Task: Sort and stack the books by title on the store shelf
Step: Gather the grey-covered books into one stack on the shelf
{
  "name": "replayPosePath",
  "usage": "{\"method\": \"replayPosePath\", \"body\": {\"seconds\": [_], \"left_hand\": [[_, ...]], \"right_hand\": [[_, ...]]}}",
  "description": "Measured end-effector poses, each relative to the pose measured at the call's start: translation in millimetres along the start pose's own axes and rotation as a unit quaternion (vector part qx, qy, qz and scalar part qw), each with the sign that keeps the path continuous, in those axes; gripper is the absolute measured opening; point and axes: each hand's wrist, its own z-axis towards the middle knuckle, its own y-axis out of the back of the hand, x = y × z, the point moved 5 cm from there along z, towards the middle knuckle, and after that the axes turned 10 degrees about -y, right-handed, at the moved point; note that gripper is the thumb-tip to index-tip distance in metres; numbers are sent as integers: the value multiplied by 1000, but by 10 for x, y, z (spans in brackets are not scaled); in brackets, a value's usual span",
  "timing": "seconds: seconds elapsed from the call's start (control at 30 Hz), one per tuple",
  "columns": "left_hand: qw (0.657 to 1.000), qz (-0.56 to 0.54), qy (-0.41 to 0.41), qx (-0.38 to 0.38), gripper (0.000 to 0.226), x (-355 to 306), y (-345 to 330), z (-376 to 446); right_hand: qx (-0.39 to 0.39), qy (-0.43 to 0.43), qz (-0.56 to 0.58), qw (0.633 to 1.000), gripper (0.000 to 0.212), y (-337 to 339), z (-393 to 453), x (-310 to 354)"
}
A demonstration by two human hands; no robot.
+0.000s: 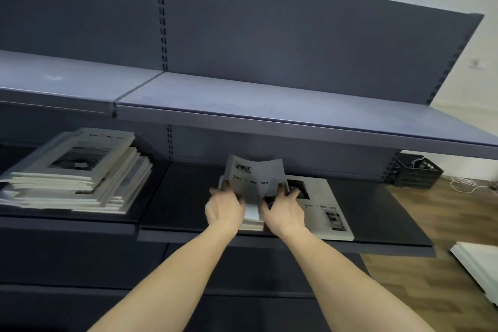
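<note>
A thin grey book (pixel 256 178) with a black title stands tilted up on the dark middle shelf (pixel 188 197), its cover bowed. My left hand (pixel 225 207) grips its lower left edge and my right hand (pixel 283 210) grips its lower right edge. Under my hands lies a low pile of books (pixel 253 221), mostly hidden. A flat book of the same title (pixel 323 210) lies just to the right of my right hand. On the left part of the shelf sits a tall, untidy stack of the same kind of books (pixel 78 178).
A bare blue-grey shelf (pixel 242 100) hangs above the books, its front edge close over them. A black crate (pixel 417 172) sits on the wooden floor at the right. White boards (pixel 479 264) lie at the right edge.
</note>
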Motion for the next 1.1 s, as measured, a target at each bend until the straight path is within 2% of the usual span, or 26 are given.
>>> {"method": "replayPosePath", "body": {"seconds": [0.2, 0.4, 0.57, 0.7, 0.87, 1.1], "left_hand": [[1000, -5, -9, 18, 38, -706, -339, -31], [999, -10, -10, 33, 41, -1172, -639, -50], [997, -14, -6, 74, 45, -1469, -951, -36], [994, -25, -14, 107, 52, -1591, -1145, 49], [986, -36, -25, 160, 59, -1661, -1325, 132], [970, -7, -73, 231, 89, -1713, -1448, 204]], "right_hand": [[15, 3, -6, 1000, 64, 132, 291, -706], [33, -7, 6, 999, 56, 202, 477, -1210], [51, -37, -7, 998, 49, 167, 664, -1610], [59, -61, -13, 996, 50, 100, 803, -1804], [56, -50, -26, 997, 47, 60, 966, -1940], [69, -61, -48, 995, 48, -15, 1134, -2002]]}}
